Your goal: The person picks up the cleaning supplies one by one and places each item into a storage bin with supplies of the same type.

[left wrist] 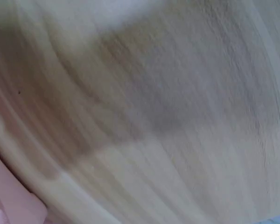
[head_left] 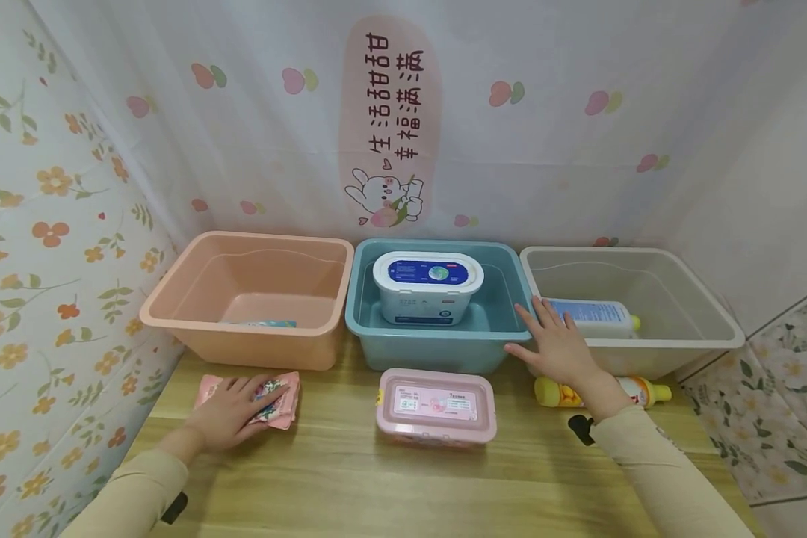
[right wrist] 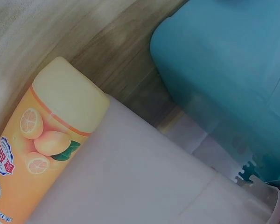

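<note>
In the head view my left hand [head_left: 232, 412] lies over a pink soft packet [head_left: 285, 407] with a printed front, on the table before the peach bin. My right hand [head_left: 557, 345] is spread at the rims where the blue bin [head_left: 430, 351] meets the grey-white bin [head_left: 686, 344]. Below its wrist a bottle with an orange label and yellow ends [head_left: 557, 391] lies on its side; that label shows fruit in the right wrist view. A pink lidded box [head_left: 437, 407] sits before the blue bin. The left wrist view shows mostly table, with a pink edge [left wrist: 14, 198] low at left.
A white tub with a blue-labelled lid [head_left: 428, 273] stands in the blue bin. A white bottle [head_left: 598, 317] lies in the grey-white bin. Something light blue [head_left: 276, 324] shows low in the peach bin [head_left: 242, 340]. Printed curtains [head_left: 551, 164] hang behind the bins.
</note>
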A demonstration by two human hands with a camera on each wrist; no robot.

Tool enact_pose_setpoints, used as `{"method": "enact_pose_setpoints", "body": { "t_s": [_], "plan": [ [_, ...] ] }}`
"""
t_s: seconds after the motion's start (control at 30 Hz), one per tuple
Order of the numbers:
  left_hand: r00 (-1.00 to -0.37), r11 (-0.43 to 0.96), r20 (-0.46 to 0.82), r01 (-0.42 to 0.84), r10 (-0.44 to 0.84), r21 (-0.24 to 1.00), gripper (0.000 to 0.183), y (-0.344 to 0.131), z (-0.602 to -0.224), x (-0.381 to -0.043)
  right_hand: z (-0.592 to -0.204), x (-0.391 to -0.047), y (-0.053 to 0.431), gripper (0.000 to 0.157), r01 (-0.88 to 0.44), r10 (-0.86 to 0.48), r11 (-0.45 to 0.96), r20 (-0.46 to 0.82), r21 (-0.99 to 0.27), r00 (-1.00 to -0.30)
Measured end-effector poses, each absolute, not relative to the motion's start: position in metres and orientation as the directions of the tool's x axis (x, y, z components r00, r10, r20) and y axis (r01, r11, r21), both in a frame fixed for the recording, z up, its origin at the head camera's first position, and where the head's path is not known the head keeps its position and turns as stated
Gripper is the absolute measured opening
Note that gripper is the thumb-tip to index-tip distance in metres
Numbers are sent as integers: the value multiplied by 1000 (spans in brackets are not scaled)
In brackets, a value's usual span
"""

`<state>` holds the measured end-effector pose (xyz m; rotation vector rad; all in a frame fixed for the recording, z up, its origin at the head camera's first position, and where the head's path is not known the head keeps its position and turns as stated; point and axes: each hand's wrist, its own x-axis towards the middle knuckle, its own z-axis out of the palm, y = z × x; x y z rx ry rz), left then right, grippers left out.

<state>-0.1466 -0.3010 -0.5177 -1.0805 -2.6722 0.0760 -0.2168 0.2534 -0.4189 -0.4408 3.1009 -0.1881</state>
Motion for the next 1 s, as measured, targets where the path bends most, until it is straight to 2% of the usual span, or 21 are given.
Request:
{"method": "enact_pose_setpoints", "body": {
  "t_s": [0.27,0.7,1.0],
  "plan": [
    [-664,704,246,695,706,-143,57,-301,-506,-146,-418,-219,253,84,-285,-286,952,10,-108,-958],
    [-577,642,294,734,762,-224,60,-301,-486,-153,-418,-217,257,88,-302,-306,944,-11,-136,-952],
    [-596,644,245,728,764,-237,59,-300,-471,-151,-418,-217,257,87,-305,-308,943,-4,-130,-951]
  ]
}}
